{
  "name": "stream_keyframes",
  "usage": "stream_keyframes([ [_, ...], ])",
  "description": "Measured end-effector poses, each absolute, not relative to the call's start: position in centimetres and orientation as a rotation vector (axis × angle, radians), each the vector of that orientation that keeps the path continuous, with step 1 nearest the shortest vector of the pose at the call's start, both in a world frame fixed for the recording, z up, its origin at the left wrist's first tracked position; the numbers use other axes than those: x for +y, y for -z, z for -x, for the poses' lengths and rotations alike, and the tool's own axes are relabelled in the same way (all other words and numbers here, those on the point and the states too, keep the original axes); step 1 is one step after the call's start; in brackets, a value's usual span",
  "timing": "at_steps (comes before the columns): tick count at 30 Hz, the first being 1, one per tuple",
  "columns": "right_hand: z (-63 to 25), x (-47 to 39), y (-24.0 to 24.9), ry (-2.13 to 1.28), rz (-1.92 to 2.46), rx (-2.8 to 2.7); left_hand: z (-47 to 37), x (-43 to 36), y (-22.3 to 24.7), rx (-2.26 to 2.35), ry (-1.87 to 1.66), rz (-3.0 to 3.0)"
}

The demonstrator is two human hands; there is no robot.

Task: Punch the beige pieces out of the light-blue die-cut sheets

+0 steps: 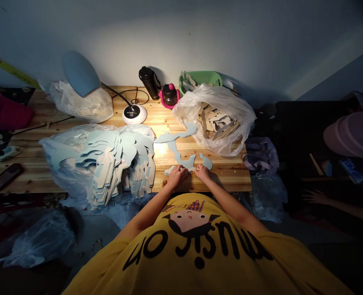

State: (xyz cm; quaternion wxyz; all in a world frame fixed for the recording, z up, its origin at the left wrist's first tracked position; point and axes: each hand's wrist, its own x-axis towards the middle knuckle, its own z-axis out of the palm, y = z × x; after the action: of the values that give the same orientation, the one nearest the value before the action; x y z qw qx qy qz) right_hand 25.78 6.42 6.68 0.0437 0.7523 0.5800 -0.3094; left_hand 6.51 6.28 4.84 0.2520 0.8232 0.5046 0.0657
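Observation:
Near the front edge of the wooden table, my left hand (176, 176) has its fingers bent over a narrow light-blue card cut-out (169, 170). My right hand (202, 172) pinches at the right end of this piece, its fingertips close together. Part of the piece is hidden under my fingers. Just beyond the hands lie a curved blue card piece (187, 161) and a smaller rounded one (206, 162). Farther back, a longer wavy card piece (177, 137) lies flat. To the left, thick overlapping stacks of similar card cut-outs (107, 159) rest on clear plastic.
A plastic bag (243, 119) of brown and white card scraps stands at right, before a green basket (204, 76). Behind are a desk lamp (134, 114), a black flask (149, 83) and a pink-handled bottle (169, 96). Another person's hand (316, 197) shows at far right.

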Motion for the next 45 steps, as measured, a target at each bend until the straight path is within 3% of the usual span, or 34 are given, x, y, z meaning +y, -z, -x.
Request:
stream_keyframes([
  [12, -30.9, 3.4, -8.0, 0.794, -2.487, 1.862, -7.6, 6.6, -5.9, 1.318, -0.075, -2.381],
  [26, -27.4, 5.2, -9.1, 0.838, -1.928, 2.082, -7.5, 5.6, -5.6, 1.329, -0.180, -2.364],
  [45, -27.3, 5.3, -10.8, 0.899, -1.837, 2.175, -7.2, 5.8, -6.5, 1.278, -0.207, -2.353],
])
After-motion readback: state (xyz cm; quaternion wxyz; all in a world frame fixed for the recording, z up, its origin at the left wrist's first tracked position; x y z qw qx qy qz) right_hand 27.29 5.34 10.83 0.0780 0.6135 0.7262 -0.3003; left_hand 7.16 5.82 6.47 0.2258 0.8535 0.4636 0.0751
